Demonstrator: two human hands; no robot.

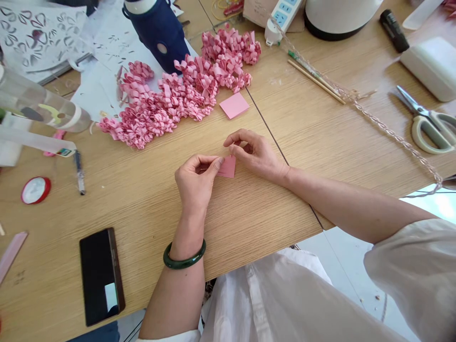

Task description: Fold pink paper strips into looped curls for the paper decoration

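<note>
A small pink paper piece [228, 167] is pinched between the thumb and fingers of my left hand [197, 178], just above the wooden table. A dark green bangle [184, 256] circles my left wrist. My right hand [258, 154] hovers at the upper right corner of that paper, fingers loosely curled, thumb and index tips a little apart with nothing visible between them. Beyond my hands lies a pink paper stack [234, 105]. Behind it spreads a long heap of pink curled paper flowers [171, 102].
A blue bottle [158, 35] stands behind the flowers. To the left lie a phone [100, 275], a tape roll [36, 190] and a pen [79, 173]. At right are scissors [425, 116], a twisted clear cord [388, 130] and thin sticks [317, 81]. A power strip [284, 19] sits behind.
</note>
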